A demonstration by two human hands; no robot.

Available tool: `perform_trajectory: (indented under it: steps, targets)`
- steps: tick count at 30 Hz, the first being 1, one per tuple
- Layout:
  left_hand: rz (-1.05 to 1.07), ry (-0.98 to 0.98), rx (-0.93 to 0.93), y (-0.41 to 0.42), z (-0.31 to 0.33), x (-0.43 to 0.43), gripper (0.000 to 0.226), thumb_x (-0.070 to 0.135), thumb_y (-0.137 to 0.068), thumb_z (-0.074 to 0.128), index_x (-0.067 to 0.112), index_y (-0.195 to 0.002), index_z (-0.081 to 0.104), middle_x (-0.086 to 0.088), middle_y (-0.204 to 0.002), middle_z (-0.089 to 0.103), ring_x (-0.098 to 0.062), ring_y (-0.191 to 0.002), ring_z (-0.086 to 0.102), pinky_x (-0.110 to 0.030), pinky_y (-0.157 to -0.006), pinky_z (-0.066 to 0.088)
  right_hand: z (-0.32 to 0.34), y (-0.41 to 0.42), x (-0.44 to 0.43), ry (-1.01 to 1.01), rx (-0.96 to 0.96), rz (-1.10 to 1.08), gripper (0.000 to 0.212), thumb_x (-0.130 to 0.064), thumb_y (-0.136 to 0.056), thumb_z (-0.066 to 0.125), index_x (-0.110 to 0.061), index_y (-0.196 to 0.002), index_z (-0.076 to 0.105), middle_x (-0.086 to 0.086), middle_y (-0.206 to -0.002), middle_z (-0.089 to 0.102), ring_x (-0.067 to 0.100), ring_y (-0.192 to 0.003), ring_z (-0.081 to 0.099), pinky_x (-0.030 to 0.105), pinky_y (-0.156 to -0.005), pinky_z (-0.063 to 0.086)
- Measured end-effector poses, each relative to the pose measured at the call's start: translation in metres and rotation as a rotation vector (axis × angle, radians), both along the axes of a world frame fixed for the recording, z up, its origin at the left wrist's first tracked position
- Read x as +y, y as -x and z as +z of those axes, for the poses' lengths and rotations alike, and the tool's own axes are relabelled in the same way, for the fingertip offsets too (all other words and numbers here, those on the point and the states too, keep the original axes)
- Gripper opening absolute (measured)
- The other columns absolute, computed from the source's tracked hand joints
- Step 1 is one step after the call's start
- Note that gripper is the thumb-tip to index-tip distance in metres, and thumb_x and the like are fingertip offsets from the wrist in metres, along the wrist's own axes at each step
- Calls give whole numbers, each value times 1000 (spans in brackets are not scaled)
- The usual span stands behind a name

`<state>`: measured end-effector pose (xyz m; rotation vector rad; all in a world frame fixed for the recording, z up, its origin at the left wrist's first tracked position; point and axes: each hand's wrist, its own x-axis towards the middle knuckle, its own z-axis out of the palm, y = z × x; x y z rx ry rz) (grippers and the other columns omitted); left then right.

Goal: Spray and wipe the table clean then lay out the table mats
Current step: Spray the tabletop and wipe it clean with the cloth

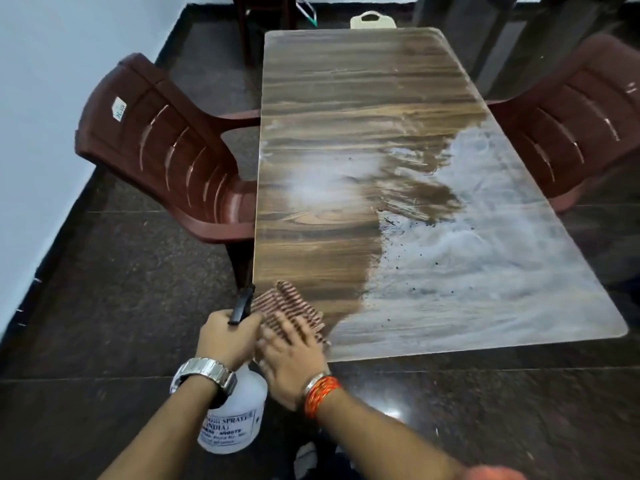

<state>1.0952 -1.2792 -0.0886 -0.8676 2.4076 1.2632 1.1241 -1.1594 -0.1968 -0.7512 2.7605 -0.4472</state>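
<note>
A wood-grain table (pixel 329 133) stretches away from me; its left part is wiped dark and its right part is coated in whitish film with dark specks (pixel 467 265). At the near left corner lies a striped brown cloth (pixel 287 303). My right hand (pixel 291 358) presses flat on the cloth with straight fingers. My left hand (pixel 225 337) grips the neck of a white spray bottle (pixel 235 414), whose black nozzle (pixel 242 303) points up beside the table corner.
A maroon plastic chair (pixel 166 150) stands at the table's left side and another chair (pixel 571 123) at its right. A cream stool top (pixel 372 20) shows beyond the far edge. Dark tiled floor surrounds the table; a white wall runs along the left.
</note>
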Motion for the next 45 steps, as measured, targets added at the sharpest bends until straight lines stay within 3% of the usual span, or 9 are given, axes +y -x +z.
perform_trajectory:
  steps: [5,12,17,20,26,32,35,40,45]
  targets:
    - [-18,9,27,-5,7,11,29,28,-81,71,4,-64,73,-9,-58,72,-27,-51,64,-36,-60,54,-4,-7,69,-43,89,-6,58,-43,-90,37,-38,-147,26,-16,-153,29,17,-144,20,46,-114,5]
    - [-23,-42,38,-26,3,26,27,27,-84,72,7,-67,72,-6,-64,75,-19,-44,61,-26,-52,47,-6,-9,197,-192,-85,-902,65,-48,-89,13,-34,-152,6,-14,-159,6,21,-147,3,48,-116,0]
    - [-84,-70,27,-34,1,54,28,26,-84,72,0,-72,72,-11,-64,73,-22,-45,60,-27,-50,49,-4,-27,83,-105,-4,-405,62,-43,-89,33,-30,-149,25,-8,-156,25,28,-144,21,53,-115,17]
    - [-97,-45,32,-34,1,62,27,25,-80,70,1,-68,70,-10,-55,67,-28,-51,61,-32,-55,50,6,-26,55,-55,-59,-43,51,-40,-95,32,-27,-144,36,-8,-153,33,23,-146,11,52,-117,5]
    - [-70,-66,18,-26,1,87,27,25,-82,74,3,-67,71,-15,-69,76,-24,-46,59,-31,-53,49,-4,5,185,-97,-21,-408,59,-42,-95,24,-39,-151,7,-20,-157,5,13,-147,2,44,-118,-3]
    - [-16,-66,1,-11,-3,150,28,30,-80,73,6,-65,74,-10,-66,76,-25,-53,64,-39,-61,54,-6,23,368,-229,-133,-982,58,-43,-98,20,-35,-150,-6,5,-160,-11,24,-147,-7,46,-118,-1]
    - [-29,-90,13,-4,-3,192,29,26,-82,71,4,-64,72,-15,-68,75,-24,-48,60,-33,-56,48,-8,19,346,-224,-111,-869,61,-43,-96,16,-29,-151,-7,5,-159,-12,27,-147,-6,50,-116,-4]
    - [-69,-53,41,7,1,258,32,24,-80,71,-7,-72,71,-14,-60,69,-23,-46,57,-30,-55,44,-5,-18,310,-97,21,-159,56,-45,-93,33,-36,-148,27,-5,-156,25,21,-144,22,46,-113,7]
    - [-97,-34,54,15,6,287,35,32,-75,70,-2,-69,72,-20,-69,74,-26,-46,60,-40,-59,54,-20,-5,441,-188,92,-384,57,-46,-92,31,-38,-148,25,-8,-156,23,18,-144,22,44,-114,13]
